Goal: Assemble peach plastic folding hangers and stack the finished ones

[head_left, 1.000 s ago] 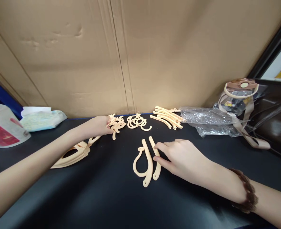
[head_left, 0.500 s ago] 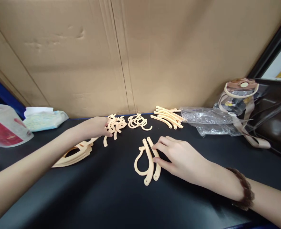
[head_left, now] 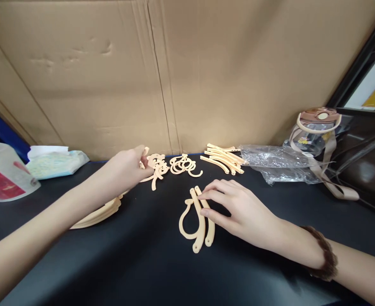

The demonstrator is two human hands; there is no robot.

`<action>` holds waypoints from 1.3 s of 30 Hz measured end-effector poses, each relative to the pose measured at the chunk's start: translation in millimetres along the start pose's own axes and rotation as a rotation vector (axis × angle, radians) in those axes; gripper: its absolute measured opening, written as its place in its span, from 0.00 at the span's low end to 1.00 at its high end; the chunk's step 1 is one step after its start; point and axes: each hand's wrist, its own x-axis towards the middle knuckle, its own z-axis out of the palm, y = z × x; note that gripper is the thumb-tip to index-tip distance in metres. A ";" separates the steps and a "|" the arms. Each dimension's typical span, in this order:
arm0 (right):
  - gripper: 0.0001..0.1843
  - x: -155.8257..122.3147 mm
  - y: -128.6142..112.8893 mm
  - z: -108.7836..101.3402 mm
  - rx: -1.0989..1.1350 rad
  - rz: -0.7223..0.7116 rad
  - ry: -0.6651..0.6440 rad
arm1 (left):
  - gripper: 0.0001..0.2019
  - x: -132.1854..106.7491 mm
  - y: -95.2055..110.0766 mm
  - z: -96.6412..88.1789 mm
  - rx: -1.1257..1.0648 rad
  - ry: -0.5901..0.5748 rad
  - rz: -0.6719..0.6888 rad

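At the pile of small curved cream plastic pieces [head_left: 159, 166], my left hand [head_left: 130, 163] is closed on one small cream piece [head_left: 146, 151], mostly hidden by the fingers. My right hand [head_left: 235, 208] is open, its thumb and fingertips resting on two long cream hanger arms [head_left: 198, 225] [head_left: 210, 231] lying side by side on the black table. A cream hanger hook [head_left: 183, 221] lies against the left side of these arms. Farther back lie a group of loose hooks [head_left: 183, 165] and a stack of hanger arms [head_left: 224, 158].
A bundle of cream curved parts [head_left: 101, 214] lies partly under my left forearm. Tissues [head_left: 55, 163] and a white-and-red container [head_left: 7, 172] stand at left. Clear plastic bags [head_left: 279, 161] and a strapped bottle [head_left: 317, 131] are at right. Cardboard [head_left: 187, 76] walls the back.
My left hand has lifted slightly from the pile, with a small piece between its fingers, and some pieces there have shifted. The right hand's fingers reach a little farther over the hanger arms.
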 end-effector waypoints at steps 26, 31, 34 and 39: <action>0.09 5.9 16.6 5.7 -0.165 0.200 -0.168 | 0.15 -68.2 7.2 75.8 -0.434 -0.137 0.258; 0.07 6.0 17.7 4.0 -0.254 0.260 -0.172 | 0.15 -78.1 11.5 70.3 -0.145 -0.039 0.400; 0.11 5.8 20.1 3.7 -0.237 0.275 -0.164 | 0.16 -79.5 11.4 67.7 0.019 0.005 0.534; 0.11 8.0 21.4 2.7 -0.078 0.309 -0.221 | 0.17 -81.7 11.7 63.7 0.194 0.153 0.762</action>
